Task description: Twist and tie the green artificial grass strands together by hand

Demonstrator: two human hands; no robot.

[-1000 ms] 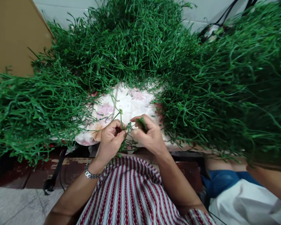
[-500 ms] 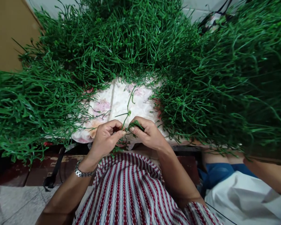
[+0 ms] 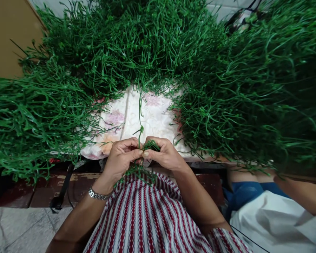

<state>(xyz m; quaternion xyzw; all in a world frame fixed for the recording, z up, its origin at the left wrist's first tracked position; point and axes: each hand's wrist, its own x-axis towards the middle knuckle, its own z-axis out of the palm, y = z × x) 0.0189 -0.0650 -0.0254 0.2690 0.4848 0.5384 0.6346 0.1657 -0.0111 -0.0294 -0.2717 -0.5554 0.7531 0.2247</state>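
My left hand [image 3: 122, 157] is closed in a pinch around a thin green stem [image 3: 140, 137], which rises above the fingers with a small knobby joint and side branch. Tip to tip with it, my right hand [image 3: 165, 154] is also closed. Its bent fingers hold a small bunch of green stems [image 3: 151, 144], partly hidden by the thumb. More green sprigs [image 3: 140, 173] hang below both hands, over the lap. Beneath the upright stem lies a white floral cloth [image 3: 158, 121]. Whether the stems are plastic or plant I cannot tell.
Heaps of green stems surround the cloth at the left [image 3: 39, 116], back [image 3: 137, 45] and right [image 3: 242, 105]. A tan panel [image 3: 7, 35] stands at back left. At the right sits another person in blue shorts [image 3: 246, 193], one forearm showing. A black strap [image 3: 64, 186] hangs at the left.
Both hands have moved slightly down, and their fingertips have come together. The upright stem has swung left and stands straighter. More sprigs show below the hands.
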